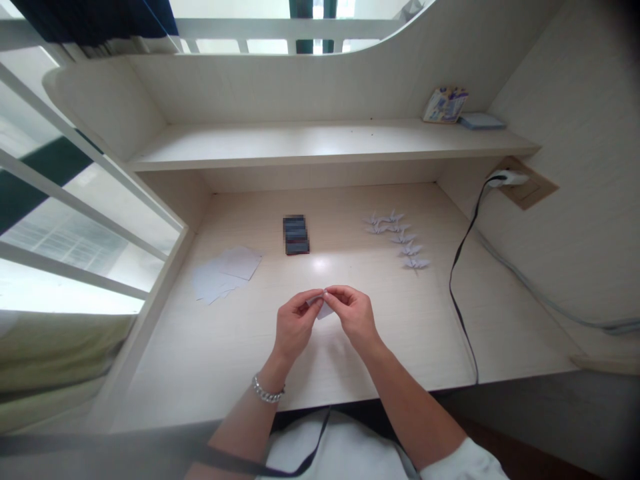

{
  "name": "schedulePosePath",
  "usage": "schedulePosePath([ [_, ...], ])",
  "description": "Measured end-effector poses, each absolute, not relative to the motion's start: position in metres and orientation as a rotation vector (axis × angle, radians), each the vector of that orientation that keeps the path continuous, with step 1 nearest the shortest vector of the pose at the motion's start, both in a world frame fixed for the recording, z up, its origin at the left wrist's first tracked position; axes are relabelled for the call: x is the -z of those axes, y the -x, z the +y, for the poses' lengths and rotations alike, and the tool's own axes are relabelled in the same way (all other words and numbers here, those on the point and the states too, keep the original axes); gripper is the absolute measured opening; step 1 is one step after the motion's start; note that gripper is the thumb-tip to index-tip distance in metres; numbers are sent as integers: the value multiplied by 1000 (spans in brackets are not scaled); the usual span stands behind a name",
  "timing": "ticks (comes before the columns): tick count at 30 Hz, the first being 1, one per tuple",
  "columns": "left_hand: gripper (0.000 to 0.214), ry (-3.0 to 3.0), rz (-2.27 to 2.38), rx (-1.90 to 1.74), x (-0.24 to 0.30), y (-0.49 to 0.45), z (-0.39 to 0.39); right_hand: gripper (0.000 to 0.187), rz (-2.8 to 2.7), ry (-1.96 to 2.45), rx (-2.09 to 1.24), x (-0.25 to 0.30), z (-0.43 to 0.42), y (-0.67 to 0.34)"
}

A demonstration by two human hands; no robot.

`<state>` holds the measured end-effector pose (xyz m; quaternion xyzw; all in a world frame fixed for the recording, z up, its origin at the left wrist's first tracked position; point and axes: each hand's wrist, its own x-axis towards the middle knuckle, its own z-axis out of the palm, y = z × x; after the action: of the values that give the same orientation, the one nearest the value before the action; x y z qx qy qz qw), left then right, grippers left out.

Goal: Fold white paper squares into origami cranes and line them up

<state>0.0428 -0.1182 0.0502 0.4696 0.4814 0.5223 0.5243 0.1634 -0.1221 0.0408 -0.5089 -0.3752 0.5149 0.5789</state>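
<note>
Between my two hands is a small piece of white paper [325, 311], folded at least in part and mostly covered by my fingers. My left hand [296, 321] pinches its left side with thumb and forefinger. From the other side, my right hand [356, 313] pinches it near the top, so the fingertips of both hands nearly meet. Several folded white paper cranes [411, 250] stand in a curved row to the right, beyond my right hand. Loose sheets of white paper [227, 272] lie overlapping at the left.
A dark phone-like object [297, 235], its face blurred, lies beyond my hands. Along the desk's right side a black cable [453, 273] runs from a plug [507, 178] in the wall socket. The raised shelf [300, 141] holds a small colourful box [445, 105] and a flat bluish item [481, 121].
</note>
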Motion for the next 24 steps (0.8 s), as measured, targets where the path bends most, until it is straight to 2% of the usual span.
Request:
schedulePosePath([
  [24, 20, -1311, 1182, -1193, -47, -38, -117, 20, -893, 1226, -1204, -40, -122, -164],
])
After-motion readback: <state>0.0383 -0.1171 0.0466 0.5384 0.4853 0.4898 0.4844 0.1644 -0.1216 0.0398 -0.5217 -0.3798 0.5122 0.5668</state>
